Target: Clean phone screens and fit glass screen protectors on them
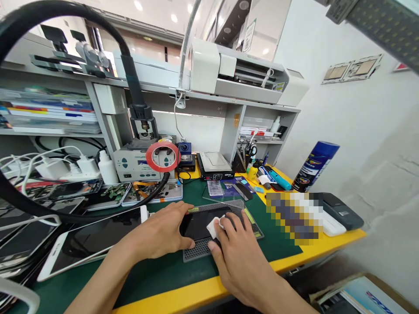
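Observation:
A phone with a black screen [195, 224] lies flat on a grey perforated mat [201, 251]. My left hand [160, 229] holds the phone's left end, thumb on the near side and fingers on the far side. A small white wipe [213, 227] is pressed against the screen under the fingers of my right hand [236, 248]. Those fingers are bent over the wipe and hide part of it, along with the phone's right end. Behind the mat lies a clear sheet [225, 201], partly over its far edge.
To the left lies a white tablet [94, 237] beside stacked phones [19, 244]. A thick black hose [126, 65] arches over the left side. A hot plate device [216, 165] stands at the back. A blue spray can [316, 165] stands by the right wall.

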A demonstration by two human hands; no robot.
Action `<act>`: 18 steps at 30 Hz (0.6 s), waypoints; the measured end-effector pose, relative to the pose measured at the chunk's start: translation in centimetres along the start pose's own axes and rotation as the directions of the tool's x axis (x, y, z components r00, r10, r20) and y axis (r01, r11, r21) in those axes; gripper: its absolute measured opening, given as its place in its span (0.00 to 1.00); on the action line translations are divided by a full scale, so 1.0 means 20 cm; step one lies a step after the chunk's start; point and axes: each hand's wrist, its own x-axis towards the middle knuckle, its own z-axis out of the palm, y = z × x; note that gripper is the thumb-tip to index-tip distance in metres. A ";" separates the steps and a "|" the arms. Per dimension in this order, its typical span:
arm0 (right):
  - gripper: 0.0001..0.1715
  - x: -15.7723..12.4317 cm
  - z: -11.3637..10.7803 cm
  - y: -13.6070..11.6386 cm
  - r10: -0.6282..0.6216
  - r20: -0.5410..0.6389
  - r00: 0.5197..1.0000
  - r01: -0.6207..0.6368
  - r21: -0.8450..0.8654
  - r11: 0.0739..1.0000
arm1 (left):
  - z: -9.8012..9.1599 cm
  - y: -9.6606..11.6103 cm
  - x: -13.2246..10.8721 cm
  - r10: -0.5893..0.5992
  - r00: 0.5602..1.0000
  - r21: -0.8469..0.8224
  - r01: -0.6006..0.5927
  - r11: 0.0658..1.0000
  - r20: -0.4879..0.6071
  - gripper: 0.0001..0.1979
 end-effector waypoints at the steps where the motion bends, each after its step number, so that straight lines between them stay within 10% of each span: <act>1: 0.25 -0.01 0.00 0.01 0.000 0.003 1.000 0.000 0.007 1.000 | 0.00 0.00 0.00 -0.003 1.000 0.001 0.003 1.000 0.004 0.41; 18: 0.17 0.01 -0.07 0.13 -0.008 -0.020 1.000 0.009 0.019 1.000 | 0.01 -0.02 0.01 0.022 0.999 -0.032 -0.023 0.999 -0.026 0.40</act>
